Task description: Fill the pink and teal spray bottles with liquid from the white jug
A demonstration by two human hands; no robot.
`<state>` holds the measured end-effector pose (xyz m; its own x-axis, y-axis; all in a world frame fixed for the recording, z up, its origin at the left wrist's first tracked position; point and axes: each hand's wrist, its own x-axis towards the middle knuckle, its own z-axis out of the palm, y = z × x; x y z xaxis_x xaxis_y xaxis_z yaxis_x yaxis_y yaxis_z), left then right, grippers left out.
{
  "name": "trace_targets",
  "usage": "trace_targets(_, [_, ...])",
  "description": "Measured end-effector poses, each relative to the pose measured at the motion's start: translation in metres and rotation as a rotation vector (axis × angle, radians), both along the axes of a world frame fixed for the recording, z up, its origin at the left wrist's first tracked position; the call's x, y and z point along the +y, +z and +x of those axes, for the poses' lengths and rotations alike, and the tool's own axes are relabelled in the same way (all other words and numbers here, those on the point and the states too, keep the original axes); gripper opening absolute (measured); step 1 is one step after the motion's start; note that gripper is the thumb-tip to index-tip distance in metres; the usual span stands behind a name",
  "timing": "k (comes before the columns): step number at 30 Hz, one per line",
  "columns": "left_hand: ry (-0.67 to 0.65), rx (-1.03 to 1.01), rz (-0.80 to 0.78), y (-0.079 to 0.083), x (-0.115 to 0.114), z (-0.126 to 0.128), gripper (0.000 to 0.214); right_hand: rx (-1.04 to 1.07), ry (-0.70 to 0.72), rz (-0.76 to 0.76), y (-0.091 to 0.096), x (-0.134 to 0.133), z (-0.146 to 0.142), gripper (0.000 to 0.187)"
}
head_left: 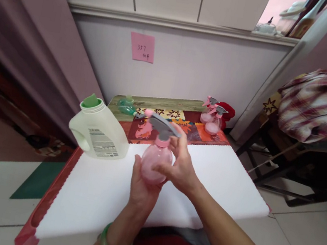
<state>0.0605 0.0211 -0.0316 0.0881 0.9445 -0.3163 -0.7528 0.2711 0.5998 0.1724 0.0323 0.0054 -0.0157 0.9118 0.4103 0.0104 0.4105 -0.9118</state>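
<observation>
A round pink spray bottle [155,166] with a grey and pink trigger head is held upright above the white table covering. From below and the left side, my left hand [143,191] cups its base, a green bangle at the wrist. My right hand [181,166] grips its right side, thumb across the front of the body and fingers up by the collar and trigger. The fingertips behind the bottle are hidden. Pale liquid seems to fill the body, though the fingers partly cover it.
A large pale green jug [106,135] stands at the table's left. Two pink spray bottles [212,127] stand at the back right, with a red item behind. A green spray bottle [126,106] lies at the back left. A pink note [142,47] hangs on the wall.
</observation>
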Motion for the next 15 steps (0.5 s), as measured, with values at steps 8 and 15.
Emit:
trace_targets(8, [-0.038, 0.056, 0.085, -0.013, 0.010, 0.009, 0.063, -0.316, -0.166, -0.170, -0.035, -0.009, 0.010, 0.103])
trace_targets(15, [-0.202, 0.537, 0.096, -0.034, 0.025, 0.005, 0.062, -0.302, -0.433, -0.272, -0.060, 0.012, 0.076, 0.082])
